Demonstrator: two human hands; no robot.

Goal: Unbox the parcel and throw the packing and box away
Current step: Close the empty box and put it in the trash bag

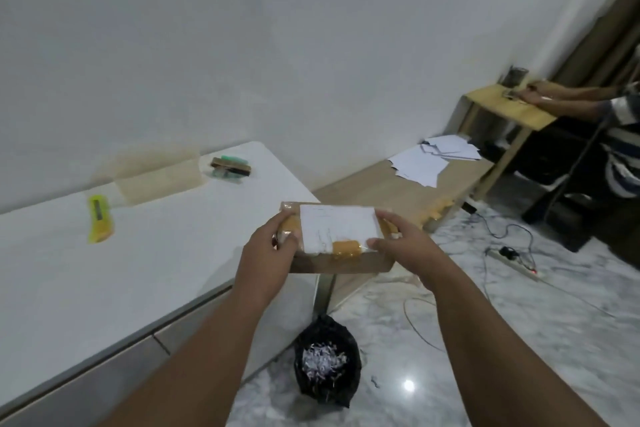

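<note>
Head view: I see both hands gripping the taped parcel, left hand and right hand at its ends, above the bin bag.

I see the parcel as matt brown cardboard, with a white paper label on top and glossy tan tape over the label's near edge and left end. The tabletop looks smooth, white and faintly shiny, and near its far edge lies a yellow plastic box cutter, bright and slick. On the floor, polished grey marble-look tile throws back a lamp glare. The bin bag below the table's right corner is thin black plastic, crinkled and glossy, holding shredded paper. The low bench looks like pale matt wood, with plain white paper sheets on its far end
</note>
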